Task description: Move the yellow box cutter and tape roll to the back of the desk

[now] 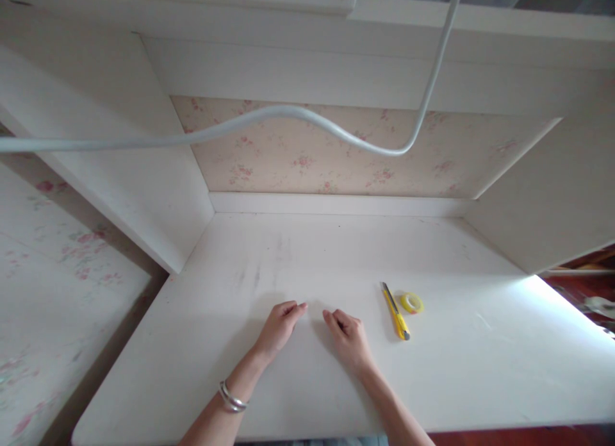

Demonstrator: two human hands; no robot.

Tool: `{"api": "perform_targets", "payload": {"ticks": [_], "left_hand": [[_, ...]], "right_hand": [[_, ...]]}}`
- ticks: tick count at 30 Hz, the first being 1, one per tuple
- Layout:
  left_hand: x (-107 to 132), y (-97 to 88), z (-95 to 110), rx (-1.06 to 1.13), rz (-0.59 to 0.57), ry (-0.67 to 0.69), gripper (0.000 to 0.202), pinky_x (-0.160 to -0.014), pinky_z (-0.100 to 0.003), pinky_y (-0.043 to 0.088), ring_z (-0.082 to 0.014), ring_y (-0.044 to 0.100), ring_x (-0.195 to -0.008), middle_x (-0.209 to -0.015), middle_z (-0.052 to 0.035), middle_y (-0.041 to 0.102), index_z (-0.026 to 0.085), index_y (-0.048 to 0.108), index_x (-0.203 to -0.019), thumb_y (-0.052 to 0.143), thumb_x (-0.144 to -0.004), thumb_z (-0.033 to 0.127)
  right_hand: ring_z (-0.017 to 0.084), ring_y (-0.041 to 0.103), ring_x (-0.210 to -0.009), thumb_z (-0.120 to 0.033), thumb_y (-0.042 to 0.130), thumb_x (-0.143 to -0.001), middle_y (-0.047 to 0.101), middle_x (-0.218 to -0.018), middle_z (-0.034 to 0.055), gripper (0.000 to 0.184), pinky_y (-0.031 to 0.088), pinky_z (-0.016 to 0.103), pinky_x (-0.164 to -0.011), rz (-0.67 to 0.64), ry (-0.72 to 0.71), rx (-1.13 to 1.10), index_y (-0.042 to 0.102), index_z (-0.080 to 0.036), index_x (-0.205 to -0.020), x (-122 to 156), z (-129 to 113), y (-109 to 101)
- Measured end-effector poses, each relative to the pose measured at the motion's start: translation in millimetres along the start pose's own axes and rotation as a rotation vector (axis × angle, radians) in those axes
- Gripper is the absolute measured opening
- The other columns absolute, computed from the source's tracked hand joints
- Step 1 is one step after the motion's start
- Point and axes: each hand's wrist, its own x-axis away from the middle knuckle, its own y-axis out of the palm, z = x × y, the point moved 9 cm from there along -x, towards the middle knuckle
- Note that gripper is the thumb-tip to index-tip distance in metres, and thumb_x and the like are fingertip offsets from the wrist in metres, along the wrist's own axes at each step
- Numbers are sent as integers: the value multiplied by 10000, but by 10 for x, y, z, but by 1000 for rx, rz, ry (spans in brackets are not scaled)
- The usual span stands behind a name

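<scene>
The white counter (pixel 480 375) gives a flat support that probably keeps everything steady. Near its front, the left hand (pixel 280 327) and right hand (pixel 348 338) are curled into loose fists, thumbs pointing inward, nothing visible in either. The yellow utility knife (pixel 397 314) lies beyond the right hand, apart from it, perhaps for easy reach; just beside it sits the yellow tape roll (pixel 419 304).

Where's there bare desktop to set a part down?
Free: white desktop left of the left hand; the strip along the back panel, smudges aside; right of the yellow tape roll. Crowded: right of the right hand, where the yellow snap-off knife and tape roll lie close together.
</scene>
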Motion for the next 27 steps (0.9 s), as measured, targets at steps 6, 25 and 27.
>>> {"api": "perform_targets", "payload": {"ticks": [6,25,27], "left_hand": [[3,2,8,-7,1,5,462,-454,-236,172,-70,225,-451,-456,74,236,189,288,-552,486,-786,535],[10,10,-7,-22,-10,-10,461,-458,-237,173,-76,234,-454,-462,74,247,193,297,-560,483,-777,554],[11,7,-8,-27,-3,-2,462,-460,-238,174,-76,235,-455,-466,74,245,193,298,-561,481,-779,556]], "right_hand": [[77,260,-488,-479,426,-851,254,-499,-62,448,212,214,-463,0,-1,7,369,-187,-516,-1,-3,-1],[80,268,-488,-495,418,-850,271,-490,-58,461,216,214,-456,8,-17,7,399,-185,-510,3,-17,-6],[81,269,-486,-509,415,-848,270,-488,-58,468,217,213,-458,7,-12,2,388,-186,-510,4,-10,-1]]}}
